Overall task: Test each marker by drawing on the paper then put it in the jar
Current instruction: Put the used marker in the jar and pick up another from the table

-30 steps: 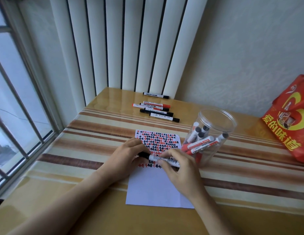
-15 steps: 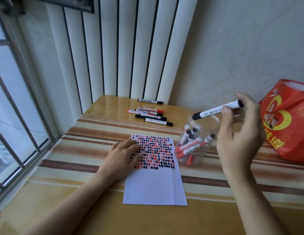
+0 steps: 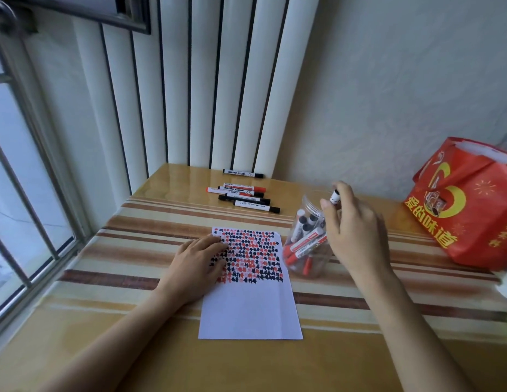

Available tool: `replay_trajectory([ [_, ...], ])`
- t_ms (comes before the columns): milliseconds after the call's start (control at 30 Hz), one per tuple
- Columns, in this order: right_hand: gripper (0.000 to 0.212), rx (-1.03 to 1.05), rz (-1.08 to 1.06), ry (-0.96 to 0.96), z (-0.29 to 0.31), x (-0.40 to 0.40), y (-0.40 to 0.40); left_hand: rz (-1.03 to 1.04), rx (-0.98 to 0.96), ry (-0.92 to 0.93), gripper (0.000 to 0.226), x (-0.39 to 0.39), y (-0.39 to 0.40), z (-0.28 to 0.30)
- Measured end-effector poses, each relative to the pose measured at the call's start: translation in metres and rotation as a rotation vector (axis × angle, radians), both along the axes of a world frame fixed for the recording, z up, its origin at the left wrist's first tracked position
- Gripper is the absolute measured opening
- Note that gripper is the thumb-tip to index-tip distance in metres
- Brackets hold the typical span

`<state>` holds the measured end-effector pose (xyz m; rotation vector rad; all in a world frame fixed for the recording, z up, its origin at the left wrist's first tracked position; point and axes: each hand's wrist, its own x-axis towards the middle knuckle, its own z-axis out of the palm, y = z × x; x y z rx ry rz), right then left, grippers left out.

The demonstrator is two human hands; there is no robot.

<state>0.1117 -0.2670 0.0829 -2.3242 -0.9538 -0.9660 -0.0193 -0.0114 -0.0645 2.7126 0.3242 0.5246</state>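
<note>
The right hand (image 3: 357, 236) is pinching a black-capped marker (image 3: 335, 197) upright over the clear jar (image 3: 308, 236), already holding several. The left hand (image 3: 195, 264), fingers spread, is pressing the half-scribbled paper (image 3: 249, 306). Six markers (image 3: 243, 195) are lying untested on the table (image 3: 133, 349).

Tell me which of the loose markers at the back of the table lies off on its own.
The black marker farthest back, nearest the blinds. A bare gap of table separates it from the other markers, which lie bunched together.

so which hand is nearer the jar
Right. The right hand is over the plastic jar, lowering a black marker into its mouth; the left hand lies on the paper beside it.
</note>
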Motion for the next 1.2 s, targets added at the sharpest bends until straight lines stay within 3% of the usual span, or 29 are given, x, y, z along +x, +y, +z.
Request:
replay_trajectory([
  [133, 0.012, 0.100, -0.051, -0.066, 0.002, -0.002, 0.002, 0.003, 0.002, -0.001, 0.040, 0.000, 0.001, 0.000],
  [233, 0.015, 0.020, -0.100, -0.036, 0.005, 0.002, 0.001, -0.002, 0.001, -0.003, 0.041, 0.001, 0.002, -0.001],
  [400, 0.066, -0.181, -0.210, 0.172, 0.000, 0.009, 0.009, -0.011, -0.007, -0.010, 0.041, 0.001, 0.003, -0.003],
  [467, 0.058, -0.092, -0.190, 0.106, -0.004, 0.006, 0.012, -0.011, -0.006, -0.013, 0.041, 0.002, 0.005, -0.004],
  [533, 0.034, 0.056, -0.146, -0.100, -0.009, -0.002, 0.016, -0.012, -0.005, -0.019, 0.041, 0.003, 0.006, -0.005],
  [633, 0.020, 0.182, 0.132, -0.231, -0.019, -0.015, 0.039, -0.023, 0.015, -0.016, 0.041, 0.005, 0.009, -0.003],
  [733, 0.021, 0.021, 0.355, 0.044, -0.039, -0.023, 0.076, -0.029, 0.070, 0.020, 0.048, 0.009, 0.013, 0.000],
  [833, 0.019, -0.131, 0.286, 0.356, -0.068, -0.006, 0.114, -0.030, 0.102, 0.095, 0.057, 0.011, 0.016, -0.002],
  [900, 0.026, -0.186, 0.183, 0.462, -0.085, 0.016, 0.135, -0.030, 0.077, 0.135, 0.060, 0.010, 0.018, -0.006],
  [1067, 0.054, -0.144, -0.065, 0.508, -0.105, 0.062, 0.161, -0.026, 0.060, 0.149, 0.064, 0.009, 0.020, -0.011],
  [1200, 0.044, -0.153, -0.198, 0.498, -0.112, 0.076, 0.171, -0.029, 0.053, 0.139, 0.064, 0.009, 0.020, -0.010],
])
